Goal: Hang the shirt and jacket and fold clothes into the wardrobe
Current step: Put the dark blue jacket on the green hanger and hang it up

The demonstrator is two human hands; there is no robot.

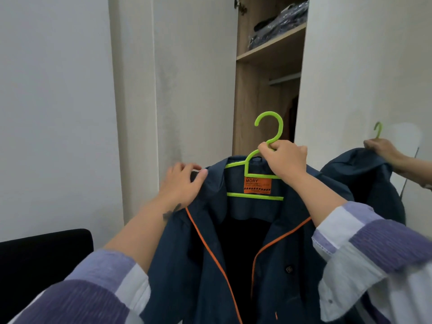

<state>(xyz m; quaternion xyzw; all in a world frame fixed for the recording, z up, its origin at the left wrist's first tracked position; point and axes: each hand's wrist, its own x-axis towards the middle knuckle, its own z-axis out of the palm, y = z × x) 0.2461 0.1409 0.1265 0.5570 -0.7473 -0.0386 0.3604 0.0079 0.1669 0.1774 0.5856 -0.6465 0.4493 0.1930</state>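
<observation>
The wardrobe stands open ahead, its white door swung out on the right. Inside, a wooden shelf carries folded dark clothes in plastic wrap, and just under the shelf runs a pale rail, which I judge to be the goal of this step. Something dark hangs deeper in, too dim to tell what.

The navy jacket with orange piping hangs in front of the person, below the rail and just outside the opening, draped on a green hanger. An orange label shows at the neck. The door reflects the jacket, the hanger and a hand near its lower edge.

To do this well, I would seat the collar evenly on both hanger arms first, since the left shoulder looks bunched. Then lift the hook clear above the rail and lower it on, keeping the hook's open side toward the rail. The heavy cloth may slide off one arm if the hanger tips, so keep it level.

The right hand is raised, wrist bent, fingers curled tight round the neck of the hanger just under the hook, taking the weight. The left hand lies on the jacket's left shoulder, fingers spread and only gently bent over the cloth, thumb along the collar edge, smoothing rather than gripping. Both forearms reach forward from striped sleeves. A black chair back sits at the lower left.
</observation>
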